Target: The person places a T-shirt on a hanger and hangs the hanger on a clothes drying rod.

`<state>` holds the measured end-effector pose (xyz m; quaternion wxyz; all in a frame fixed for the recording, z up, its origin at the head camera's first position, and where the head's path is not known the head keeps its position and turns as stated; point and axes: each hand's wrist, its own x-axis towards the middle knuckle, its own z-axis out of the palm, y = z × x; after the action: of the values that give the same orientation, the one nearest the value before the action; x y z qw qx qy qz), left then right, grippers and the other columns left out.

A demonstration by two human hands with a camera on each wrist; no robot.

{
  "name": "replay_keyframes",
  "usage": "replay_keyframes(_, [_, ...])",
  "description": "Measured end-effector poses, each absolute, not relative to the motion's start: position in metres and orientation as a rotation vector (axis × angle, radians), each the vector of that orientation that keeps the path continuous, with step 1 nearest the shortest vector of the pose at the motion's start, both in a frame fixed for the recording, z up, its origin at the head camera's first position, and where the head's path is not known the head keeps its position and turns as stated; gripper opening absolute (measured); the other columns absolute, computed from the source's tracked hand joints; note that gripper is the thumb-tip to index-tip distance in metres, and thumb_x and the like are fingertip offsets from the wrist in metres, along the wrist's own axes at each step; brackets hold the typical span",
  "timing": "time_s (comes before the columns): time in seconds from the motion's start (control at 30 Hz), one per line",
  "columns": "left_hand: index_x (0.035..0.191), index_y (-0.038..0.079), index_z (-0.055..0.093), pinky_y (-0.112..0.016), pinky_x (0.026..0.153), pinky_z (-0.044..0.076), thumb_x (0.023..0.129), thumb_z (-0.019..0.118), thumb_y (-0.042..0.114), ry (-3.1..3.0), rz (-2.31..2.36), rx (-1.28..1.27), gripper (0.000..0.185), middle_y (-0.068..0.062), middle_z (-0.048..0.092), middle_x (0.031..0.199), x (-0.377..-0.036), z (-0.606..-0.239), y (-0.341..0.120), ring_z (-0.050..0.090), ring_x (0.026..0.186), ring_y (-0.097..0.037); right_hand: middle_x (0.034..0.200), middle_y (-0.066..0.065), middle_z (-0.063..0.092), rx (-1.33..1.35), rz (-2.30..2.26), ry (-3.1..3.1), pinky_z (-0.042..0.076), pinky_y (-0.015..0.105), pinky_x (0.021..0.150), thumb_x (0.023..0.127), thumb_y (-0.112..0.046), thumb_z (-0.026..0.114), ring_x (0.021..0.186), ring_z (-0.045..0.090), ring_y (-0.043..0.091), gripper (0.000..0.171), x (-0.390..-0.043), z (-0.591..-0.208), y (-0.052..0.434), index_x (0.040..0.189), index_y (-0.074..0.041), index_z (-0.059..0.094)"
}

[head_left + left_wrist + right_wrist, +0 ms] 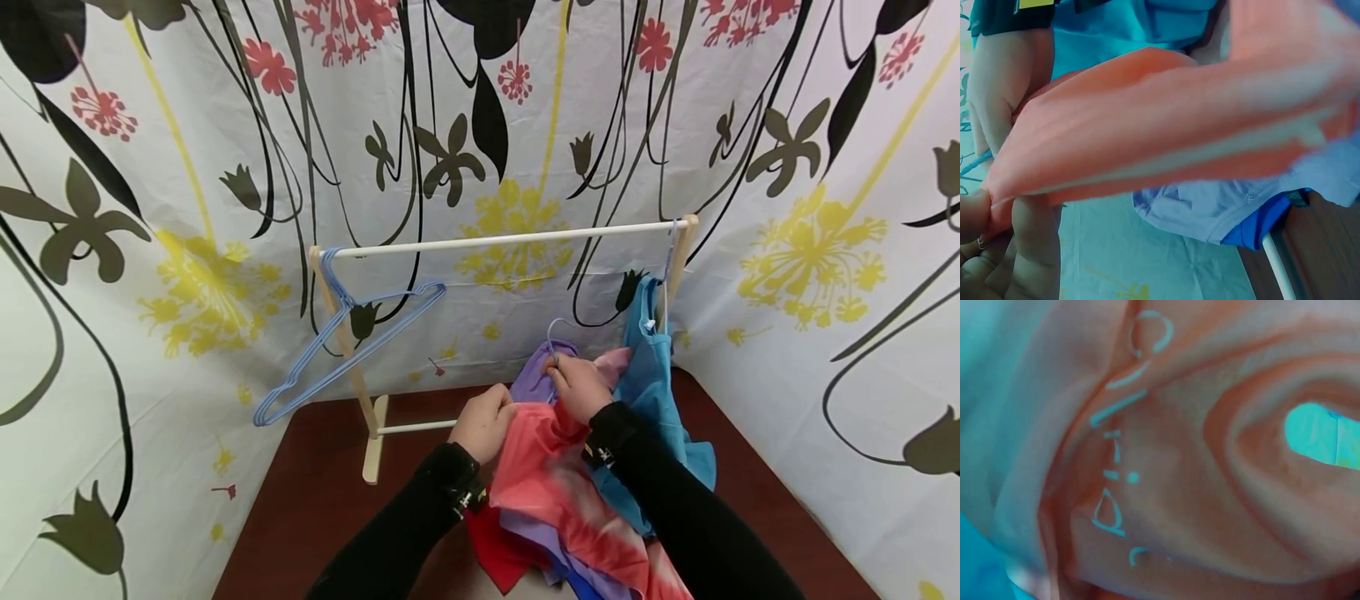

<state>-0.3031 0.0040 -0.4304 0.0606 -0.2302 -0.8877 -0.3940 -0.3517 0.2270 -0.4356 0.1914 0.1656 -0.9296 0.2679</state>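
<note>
My left hand (483,423) pinches the edge of a coral tie-dye shirt (551,475) between thumb and fingers. In the left wrist view, the cloth stretches away from those fingers (1036,228). My right hand (579,387) holds a blue hanger (550,332) near its hook, which sticks up above the fingers; the rest of the hanger is mostly hidden by hand and cloth. Pale lettering marks the shirt (1166,506) filling the right wrist view, where my right hand is hidden. Purple cloth (531,379) lies behind my hands.
A rack with a white rail (487,241) stands on the dark table (300,508). Empty blue hangers (330,362) hang at its left end, a turquoise garment (652,358) at its right. Red cloth (501,542) and other garments lie under the shirt. A flowered curtain (420,83) surrounds the table.
</note>
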Motion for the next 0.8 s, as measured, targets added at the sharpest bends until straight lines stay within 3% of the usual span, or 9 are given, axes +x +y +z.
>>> replay_keyframes(0.13, [0.087,0.017,0.052,-0.029,0.061,0.045,0.104,0.059,0.021,-2.709,-1.194,-0.722,0.019,0.004,0.055,0.073,-0.305,-0.433,0.016,0.052,0.066,-0.012,0.091,0.004,0.067,0.542,0.735,-2.578,0.049,0.042,0.076,0.103,-0.013,0.058,0.083,0.063,0.023,0.009,-0.351,-0.440,0.222,0.100,-0.011,0.067])
replay_keyframes(0.43, [0.086,0.017,0.052,-0.026,0.063,0.043,0.102,0.063,0.020,-2.733,-1.149,-0.713,0.019,0.005,0.054,0.077,-0.306,-0.444,0.034,0.051,0.068,-0.009,0.097,0.005,0.072,0.545,0.741,-2.560,0.047,0.050,0.088,0.102,-0.013,0.058,0.095,0.067,0.028,0.011,-0.349,-0.447,0.214,0.100,-0.012,0.069])
replay_keyframes(0.63, [0.090,0.013,0.049,-0.028,0.062,0.040,0.097,0.070,0.024,-2.742,-1.249,-0.632,0.025,0.001,0.048,0.078,-0.300,-0.448,0.029,0.047,0.067,-0.012,0.098,0.007,0.070,0.510,0.767,-2.564,0.047,0.049,0.088,0.103,-0.012,0.057,0.096,0.066,0.029,0.012,-0.347,-0.449,0.219,0.103,-0.009,0.068])
replay_keyframes(0.8, [0.088,0.015,0.055,-0.029,0.058,0.041,0.104,0.058,0.031,-2.829,-1.074,-0.680,0.023,0.002,0.051,0.072,-0.293,-0.450,0.022,0.048,0.063,-0.013,0.100,0.009,0.070,0.496,0.786,-2.530,0.050,0.048,0.086,0.104,-0.012,0.055,0.095,0.066,0.029,0.013,-0.348,-0.448,0.222,0.106,-0.007,0.067])
